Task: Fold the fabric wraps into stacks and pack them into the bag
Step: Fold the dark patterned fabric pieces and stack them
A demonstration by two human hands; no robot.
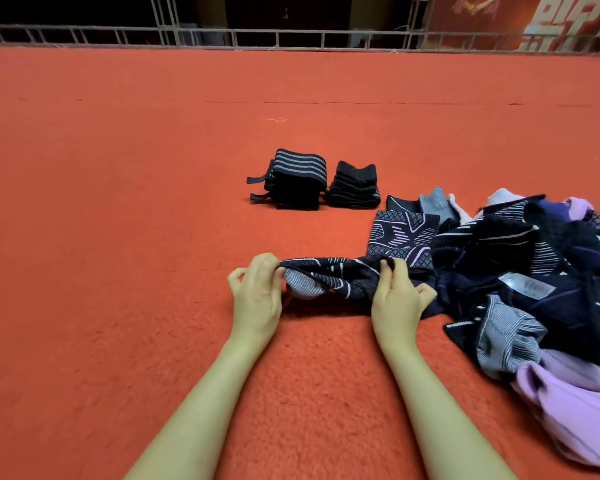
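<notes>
A dark navy wrap [333, 277] with pale line patterns and a grey lining is stretched between both hands, just above the red carpet. My left hand [257, 292] pinches its left end. Its right end is pinched by my right hand [395, 296]. Farther away stand two folded stacks: a black one with grey stripes and loose straps [297, 180], and a smaller plain black one [355, 187] to its right. A big loose pile of navy, grey and lilac wraps [520, 271] lies at the right. No bag is in view.
Red carpet [136, 237] covers the whole floor. A metal truss rail [291, 38] runs along the far edge, with a red banner [534, 19] behind it at the top right.
</notes>
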